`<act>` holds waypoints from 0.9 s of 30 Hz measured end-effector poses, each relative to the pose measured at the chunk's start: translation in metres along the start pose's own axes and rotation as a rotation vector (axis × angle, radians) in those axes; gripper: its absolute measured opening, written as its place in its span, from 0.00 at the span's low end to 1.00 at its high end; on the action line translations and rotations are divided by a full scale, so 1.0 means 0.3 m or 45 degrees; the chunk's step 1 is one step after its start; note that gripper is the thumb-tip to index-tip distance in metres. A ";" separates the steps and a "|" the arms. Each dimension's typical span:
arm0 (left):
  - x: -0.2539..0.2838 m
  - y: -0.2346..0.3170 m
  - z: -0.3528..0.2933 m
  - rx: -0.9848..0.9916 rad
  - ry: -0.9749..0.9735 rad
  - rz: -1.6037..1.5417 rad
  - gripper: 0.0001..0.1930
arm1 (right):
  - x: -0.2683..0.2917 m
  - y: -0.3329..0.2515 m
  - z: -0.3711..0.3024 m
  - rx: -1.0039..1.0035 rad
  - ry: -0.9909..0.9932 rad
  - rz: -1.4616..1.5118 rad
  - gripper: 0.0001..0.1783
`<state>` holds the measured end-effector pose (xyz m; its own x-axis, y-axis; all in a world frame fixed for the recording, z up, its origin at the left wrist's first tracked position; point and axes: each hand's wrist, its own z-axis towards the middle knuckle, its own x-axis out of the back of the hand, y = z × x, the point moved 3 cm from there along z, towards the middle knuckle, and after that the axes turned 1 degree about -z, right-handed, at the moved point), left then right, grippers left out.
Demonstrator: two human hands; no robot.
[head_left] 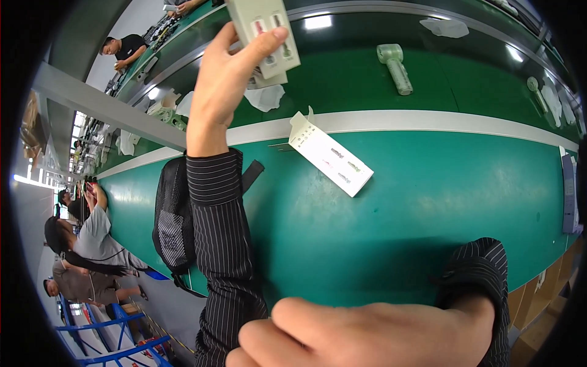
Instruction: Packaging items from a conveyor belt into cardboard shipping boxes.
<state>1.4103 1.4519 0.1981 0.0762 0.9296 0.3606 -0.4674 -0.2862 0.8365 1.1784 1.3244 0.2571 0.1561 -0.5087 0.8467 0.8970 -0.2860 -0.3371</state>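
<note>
While left fingers [269,45] grip box [260,13], right fingers [272,344] clench; sleeve [220,232] overlaps bag [171,223]; carton [327,156] ahead.

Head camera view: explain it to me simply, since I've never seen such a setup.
There is no machine here: a person works with bare hands, and a wide fisheye camera on their head looks down, so edges bend. The left hand reaches up, holding a pale carton, seemingly with another behind it. The right hand looms close, fingers curled; whether it holds anything is hidden. On the green table lies a white box, one end open. Beyond the pale rail lies a light-coloured handheld device.
</note>
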 end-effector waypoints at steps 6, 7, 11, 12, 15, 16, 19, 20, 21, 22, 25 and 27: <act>-0.034 0.018 -0.022 -0.043 -0.057 0.072 0.36 | 0.014 -0.002 -0.048 0.012 0.021 -0.139 0.12; -0.042 0.021 -0.027 -0.020 -0.074 0.085 0.36 | 0.015 -0.003 -0.046 0.009 0.024 -0.164 0.12; -0.033 0.024 -0.027 0.025 -0.067 0.092 0.36 | 0.007 0.003 -0.039 0.001 0.054 -0.163 0.12; -0.033 0.020 -0.025 0.032 -0.066 0.083 0.37 | 0.006 0.003 -0.038 0.007 0.081 -0.110 0.12; -0.028 0.019 -0.024 0.030 -0.022 0.058 0.38 | 0.023 -0.001 -0.036 0.031 0.170 0.049 0.12; -0.022 0.019 -0.024 0.031 0.007 0.050 0.39 | 0.029 -0.004 -0.036 0.044 0.198 0.103 0.11; -0.017 0.012 -0.026 0.019 0.030 0.059 0.40 | 0.035 -0.011 -0.036 0.056 0.232 0.115 0.12; -0.015 0.009 -0.025 0.012 0.040 0.065 0.41 | 0.035 -0.014 -0.034 0.054 0.240 0.073 0.12; -0.014 0.005 -0.021 0.008 0.039 0.064 0.41 | 0.035 -0.016 -0.034 0.053 0.247 0.032 0.12; -0.012 -0.002 -0.015 0.023 0.040 0.010 0.41 | 0.037 -0.017 -0.036 0.053 0.249 0.029 0.12; -0.017 -0.007 -0.008 0.062 0.048 -0.100 0.40 | 0.049 -0.015 -0.053 0.098 0.210 -0.038 0.13; -0.013 -0.002 -0.010 0.096 0.112 -0.238 0.40 | 0.058 -0.015 -0.071 0.094 0.192 -0.010 0.12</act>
<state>1.4076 1.4493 0.1950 0.0768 0.9838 0.1620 -0.3846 -0.1206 0.9152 1.1683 1.2995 0.2647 0.0899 -0.6242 0.7761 0.9267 -0.2332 -0.2948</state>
